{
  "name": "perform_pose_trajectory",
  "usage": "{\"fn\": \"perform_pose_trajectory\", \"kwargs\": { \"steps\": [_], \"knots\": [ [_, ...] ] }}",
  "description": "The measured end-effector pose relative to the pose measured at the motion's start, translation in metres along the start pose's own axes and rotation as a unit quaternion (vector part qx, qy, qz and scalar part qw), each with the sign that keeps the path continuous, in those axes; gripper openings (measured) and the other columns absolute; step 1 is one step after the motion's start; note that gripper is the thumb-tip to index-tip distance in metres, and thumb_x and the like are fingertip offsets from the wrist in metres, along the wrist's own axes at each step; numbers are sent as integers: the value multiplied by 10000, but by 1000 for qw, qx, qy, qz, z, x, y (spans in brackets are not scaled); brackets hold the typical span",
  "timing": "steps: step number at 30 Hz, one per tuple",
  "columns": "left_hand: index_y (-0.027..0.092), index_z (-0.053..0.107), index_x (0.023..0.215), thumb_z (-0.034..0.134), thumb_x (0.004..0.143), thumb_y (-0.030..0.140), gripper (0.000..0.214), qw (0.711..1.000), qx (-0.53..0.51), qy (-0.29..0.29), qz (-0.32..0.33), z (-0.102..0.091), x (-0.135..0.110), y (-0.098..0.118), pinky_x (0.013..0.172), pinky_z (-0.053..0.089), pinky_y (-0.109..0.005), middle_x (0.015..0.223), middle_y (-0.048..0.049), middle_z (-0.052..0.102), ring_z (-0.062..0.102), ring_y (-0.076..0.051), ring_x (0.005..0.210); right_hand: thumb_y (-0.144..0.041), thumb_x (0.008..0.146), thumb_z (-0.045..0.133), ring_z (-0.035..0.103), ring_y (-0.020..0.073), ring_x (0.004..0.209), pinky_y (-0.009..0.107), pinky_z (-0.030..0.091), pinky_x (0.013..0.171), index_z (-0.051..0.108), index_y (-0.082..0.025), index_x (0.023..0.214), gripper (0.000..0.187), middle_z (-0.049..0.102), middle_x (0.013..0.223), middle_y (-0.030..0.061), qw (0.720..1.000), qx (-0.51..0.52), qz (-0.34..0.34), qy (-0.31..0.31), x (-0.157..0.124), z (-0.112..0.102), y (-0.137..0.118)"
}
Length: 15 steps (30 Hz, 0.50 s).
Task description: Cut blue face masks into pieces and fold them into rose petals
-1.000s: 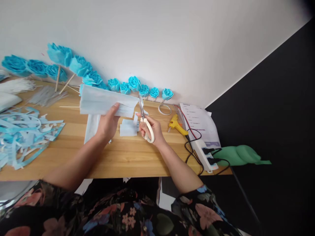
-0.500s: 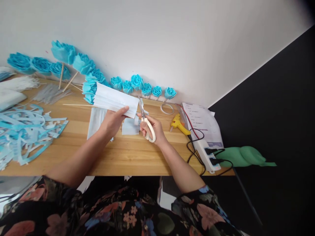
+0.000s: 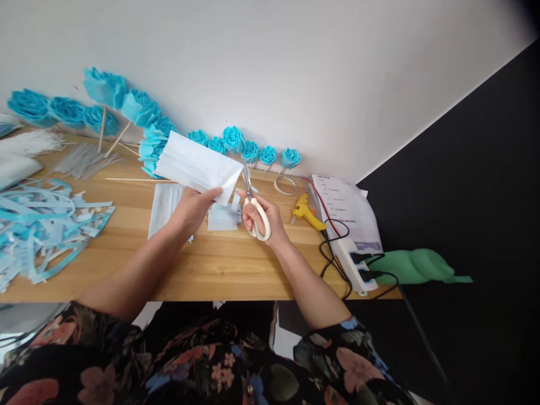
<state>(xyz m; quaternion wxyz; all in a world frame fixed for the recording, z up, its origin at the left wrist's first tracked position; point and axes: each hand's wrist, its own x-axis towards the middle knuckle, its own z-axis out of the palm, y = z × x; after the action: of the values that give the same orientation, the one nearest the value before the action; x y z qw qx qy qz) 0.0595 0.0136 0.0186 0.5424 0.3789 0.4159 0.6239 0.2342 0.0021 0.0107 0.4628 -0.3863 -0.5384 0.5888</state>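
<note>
My left hand [image 3: 196, 208] pinches a pale pleated face mask [image 3: 196, 163] near its right end, thumb on top. The mask is raised over the table and tilts down to the right. Scissors [image 3: 259, 218] with white handles are in my right hand [image 3: 269, 216], blades pointing up and standing just beside the mask's right edge. Under the hands lie another pleated mask [image 3: 160, 208] and small pale cut pieces [image 3: 223, 218]. My left hand partly covers the lower mask.
Blue handmade flowers [image 3: 141, 107] line the wall, some on sticks. A heap of cut strips [image 3: 46, 225] spreads at left. To the right are a tape roll [image 3: 286, 185], a yellow glue gun [image 3: 307, 211], printed paper [image 3: 343, 208] and a power strip [image 3: 354, 264] with black cables.
The scissors have shifted slightly right, off the mask's right edge. The held mask has turned a little, and its pleats have spread somewhat wider.
</note>
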Motion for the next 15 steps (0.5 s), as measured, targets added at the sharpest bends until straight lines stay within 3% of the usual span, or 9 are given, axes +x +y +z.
{"fn": "perform_pose_trajectory", "kwargs": {
  "steps": [4,9,15],
  "knots": [
    [172,673,964,815,639,307,380,1000,18,-3,6,-1,1,1,817,560,-377,915,-58,726,693,-281,957,-588,744,777,439,38,412,191,337,387,687,-168,1240,656,568,607,-65,1000,25,8,12,1,-1,-3],
    [174,678,999,824,682,327,381,999,41,0,32,-8,3,-5,717,547,-327,930,-56,700,669,-233,882,-610,722,794,434,42,412,195,328,383,684,-161,1242,696,553,596,-66,998,59,7,25,2,-2,-6],
    [185,640,767,786,784,439,294,991,111,-39,68,-16,5,-12,719,528,-333,758,-38,650,640,-200,769,-610,718,802,433,43,415,196,316,383,679,-168,1245,699,541,595,-68,996,76,15,37,2,-3,-8]
  ]
}}
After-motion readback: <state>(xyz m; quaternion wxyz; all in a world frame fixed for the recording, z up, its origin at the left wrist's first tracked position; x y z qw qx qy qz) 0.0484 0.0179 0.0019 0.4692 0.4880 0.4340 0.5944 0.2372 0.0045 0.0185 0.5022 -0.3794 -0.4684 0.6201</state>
